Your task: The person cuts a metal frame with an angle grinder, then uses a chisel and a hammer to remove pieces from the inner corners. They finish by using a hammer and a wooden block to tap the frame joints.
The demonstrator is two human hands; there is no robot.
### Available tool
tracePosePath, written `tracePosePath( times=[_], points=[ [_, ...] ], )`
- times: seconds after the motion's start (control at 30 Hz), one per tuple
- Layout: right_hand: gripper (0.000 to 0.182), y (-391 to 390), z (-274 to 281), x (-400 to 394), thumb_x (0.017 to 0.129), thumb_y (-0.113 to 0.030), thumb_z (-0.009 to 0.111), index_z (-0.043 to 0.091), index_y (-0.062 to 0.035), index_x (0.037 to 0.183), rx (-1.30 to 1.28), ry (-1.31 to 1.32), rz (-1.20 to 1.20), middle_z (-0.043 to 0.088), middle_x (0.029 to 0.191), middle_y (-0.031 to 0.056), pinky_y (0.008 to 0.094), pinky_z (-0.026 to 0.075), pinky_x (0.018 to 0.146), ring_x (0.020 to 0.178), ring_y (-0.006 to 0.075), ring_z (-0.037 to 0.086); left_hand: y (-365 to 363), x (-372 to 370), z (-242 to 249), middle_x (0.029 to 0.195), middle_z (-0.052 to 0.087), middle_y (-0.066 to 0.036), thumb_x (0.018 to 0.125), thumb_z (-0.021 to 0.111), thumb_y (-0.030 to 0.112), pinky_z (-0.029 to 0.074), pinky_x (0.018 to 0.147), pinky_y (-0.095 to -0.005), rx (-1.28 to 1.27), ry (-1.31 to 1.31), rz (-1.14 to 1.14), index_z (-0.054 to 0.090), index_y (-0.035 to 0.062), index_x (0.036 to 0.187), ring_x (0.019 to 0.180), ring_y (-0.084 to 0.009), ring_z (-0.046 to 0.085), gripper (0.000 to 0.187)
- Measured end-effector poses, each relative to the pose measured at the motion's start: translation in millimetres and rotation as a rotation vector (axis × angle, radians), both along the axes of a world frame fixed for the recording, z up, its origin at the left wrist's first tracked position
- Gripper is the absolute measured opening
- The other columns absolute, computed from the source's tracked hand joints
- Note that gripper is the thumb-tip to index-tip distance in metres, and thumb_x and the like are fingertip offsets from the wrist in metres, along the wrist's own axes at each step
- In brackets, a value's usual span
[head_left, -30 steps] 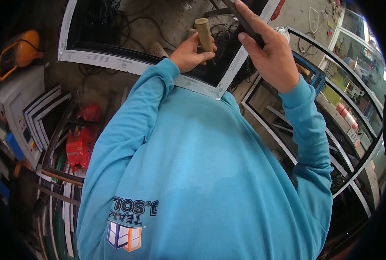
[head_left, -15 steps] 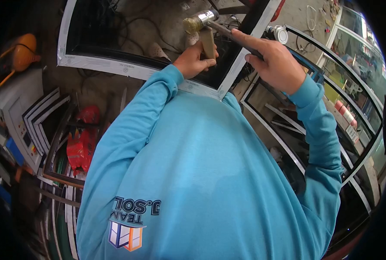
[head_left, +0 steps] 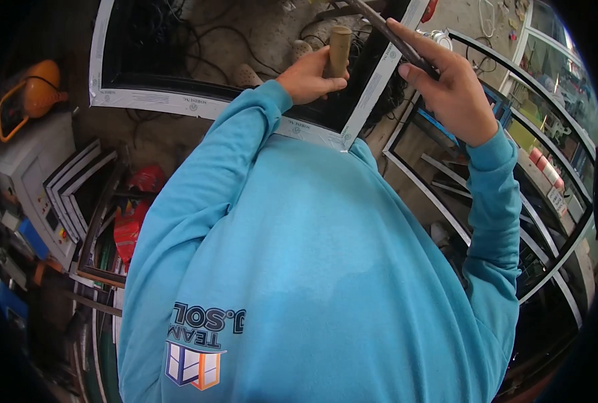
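Note:
My left hand (head_left: 307, 77) is closed around a short wooden block (head_left: 340, 50), held upright at the inner corner of a black window frame (head_left: 198, 105). White printed protective tape covers the frame's outer faces. My right hand (head_left: 452, 91) grips the dark handle of a mallet (head_left: 394, 41), index finger stretched along it. The handle slants up and left over the frame's right side, and the mallet's head is beyond the top edge of the view.
Large framed panes (head_left: 540, 221) lean on the right. At the left stand a grey machine cabinet (head_left: 34, 174), an orange tool-like object (head_left: 42, 87) and a red bag (head_left: 130, 225). Dark cables (head_left: 228, 37) lie on the floor beyond the frame.
The mallet has been raised from the top of the block, its head leaving the view. My right hand has moved slightly right; my left still holds the block at the corner.

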State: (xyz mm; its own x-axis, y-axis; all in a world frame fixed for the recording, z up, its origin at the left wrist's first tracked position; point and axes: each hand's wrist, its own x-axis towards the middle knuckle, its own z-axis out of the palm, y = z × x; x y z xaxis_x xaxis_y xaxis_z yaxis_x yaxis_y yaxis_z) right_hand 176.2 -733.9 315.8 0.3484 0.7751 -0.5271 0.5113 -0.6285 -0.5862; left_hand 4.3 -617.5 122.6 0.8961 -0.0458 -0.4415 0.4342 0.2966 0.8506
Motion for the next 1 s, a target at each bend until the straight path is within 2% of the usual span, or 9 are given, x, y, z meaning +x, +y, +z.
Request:
tracePosePath(
  times=[0.1,0.27,0.4,0.47,0.5,0.67,0.8,0.87,1.0],
  points=[
    [0.054,-7.1,-3.2,-0.8,0.092,-0.009,0.063,0.053,-0.0218,0.144,0.066,-0.03,0.039,0.065,0.083,0.0122,0.0317,0.041,0.053,0.057,0.0107,0.039,-3.8,5.4,-0.7,0.114,0.062,-0.006,0.089,0.068,0.019,0.054,0.076,-0.0313,0.013,-0.079,-0.024,0.045,0.0067,0.131,0.103,-0.0172,0.061,0.05],
    [0.054,-16.0,0.5,4.3,0.093,-0.005,0.061,0.052,-0.0208,0.144,0.144,-0.017,0.019,0.069,0.102,0.0101,0.0309,0.05,0.073,0.076,0.0112,0.054,-9.2,19.5,-3.5,0.114,0.063,-0.005,0.089,0.068,0.017,0.054,0.074,-0.0315,0.112,-0.128,-0.08,0.044,0.0068,0.134,0.103,-0.0173,0.06,0.052],
    [0.055,-33.0,-7.6,7.6,0.094,-0.003,0.059,0.05,-0.0174,0.146,0.166,-0.026,-0.075,0.067,0.11,0.0014,0.0246,0.048,0.067,0.073,0.007,0.056,-9.1,27.6,-4.3,0.116,0.063,-0.005,0.089,0.068,0.016,0.054,0.078,-0.0324,0.102,-0.149,-0.181,0.044,0.0084,0.134,0.107,-0.0179,0.059,0.052],
    [0.056,-48.3,-25.8,6.5,0.094,0.0,0.058,0.049,-0.016,0.146,0.373,-0.054,-0.048,0.064,0.13,0.0087,0.0294,0.05,0.089,0.104,0.0149,0.064,-5.7,25.5,0.4,0.117,0.063,-0.005,0.089,0.069,0.016,0.054,0.081,-0.0334,0.09,-0.109,-0.193,0.044,0.0087,0.135,0.108,-0.0182,0.059,0.052],
    [0.056,-53.2,-22.1,8.9,0.093,0.002,0.057,0.048,-0.014,0.146,0.251,0.057,-0.009,0.058,0.14,0.0119,0.0323,0.042,0.103,0.126,0.0188,0.055,-4.0,25.1,3.0,0.118,0.063,-0.005,0.089,0.069,0.016,0.055,0.083,-0.0344,0.074,-0.073,-0.207,0.044,0.009,0.135,0.11,-0.0186,0.059,0.052],
    [0.057,-49.4,-3.6,16.8,0.093,0.003,0.057,0.047,-0.0129,0.147,0.028,0.011,0.071,0.059,0.139,0.0111,0.031,0.044,0.1,0.12,0.0173,0.058,-4.4,23.8,-5.2,0.119,0.063,-0.005,0.09,0.068,0.011,0.053,0.092,-0.0371,0.123,-0.163,-0.185,0.045,0.01,0.133,0.115,-0.0196,0.058,0.05],
    [0.059,-60.2,-23.5,12.2,0.091,0.004,0.058,0.046,-0.0115,0.147,0.395,-0.013,-0.141,0.059,0.139,0.0108,0.0283,0.043,0.101,0.126,0.0172,0.056,-3.7,26.5,0.0,0.118,0.064,-0.005,0.089,0.069,0.009,0.051,0.095,-0.0361,0.0,-0.016,-0.202,0.046,0.009,0.133,0.113,-0.0194,0.059,0.05],
    [0.054,-58.8,-11.3,16.2,0.091,0.004,0.058,0.051,-0.0083,0.143,-0.05,-0.025,0.075,0.065,0.13,0.0126,0.028,0.045,0.098,0.115,0.0166,0.061,-2.8,30.7,-4.1,0.118,0.064,-0.005,0.089,0.069,0.008,0.052,0.094,-0.0362,0.011,-0.035,-0.225,0.046,0.0089,0.132,0.113,-0.0197,0.06,0.05],
    [0.057,-61.3,-20.4,20.4,0.089,0.006,0.058,0.049,-0.0079,0.143,0.279,-0.027,-0.061,0.065,0.128,0.0158,0.0311,0.048,0.097,0.117,0.0271,0.063,0.0,32.5,-8.7,0.118,0.063,-0.005,0.09,0.068,0.009,0.055,0.088,-0.0372,-0.024,-0.022,-0.208,0.046,0.0085,0.132,0.111,-0.0203,0.061,0.048]
  ],
)
